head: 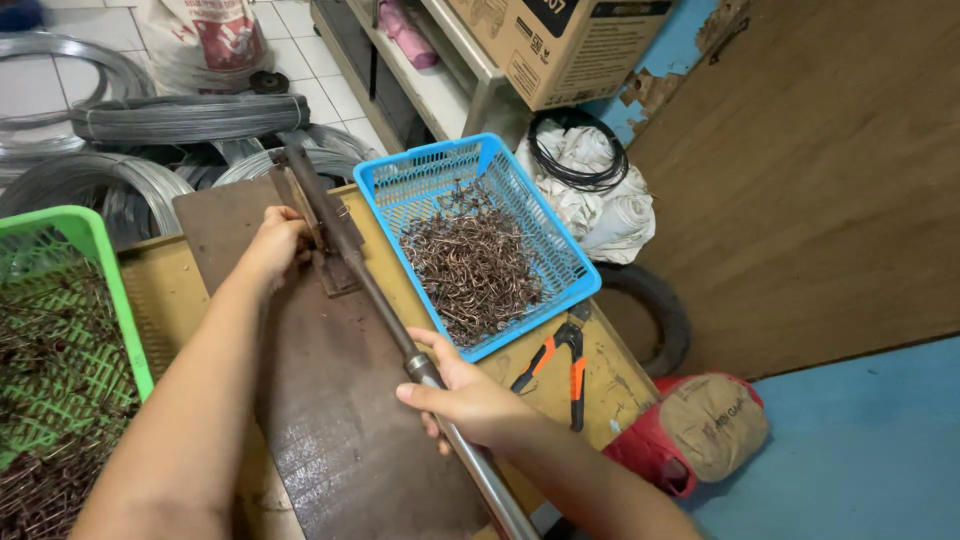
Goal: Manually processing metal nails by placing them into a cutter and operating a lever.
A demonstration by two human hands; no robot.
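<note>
On the worktop (180, 300), a dark brown board (340, 400) is laid, and a rusty lever tool (320, 215) is mounted at its far end. A long metal handle (400, 340) runs from the tool diagonally toward the near right edge. The right hand (470, 400) is closed around this handle about midway along it, fingers wrapped over the bar, thumb on the upper side. The left hand (275, 245) is held against the left side of the tool's base; its fingers are curled at the metal, but whether anything small is pinched between them cannot be told.

Just right of the tool, a blue plastic basket (400, 185) is set on the worktop, holding a heap of small brown bent wire pieces (475, 265). At the left edge, a green plastic basket (90, 235) is seen with similar wire pieces inside. Orange-handled pliers (560, 365) lie on the worktop near the blue basket's near corner, just beside the right hand but not touching it.

Behind the worktop, coils of grey wire (190, 118) are stacked on the tiled floor. A cardboard box (560, 45) rests on a shelf at upper right, with white cloth (600, 205) below it. A red and tan sack (700, 430) lies on the blue floor at lower right.
</note>
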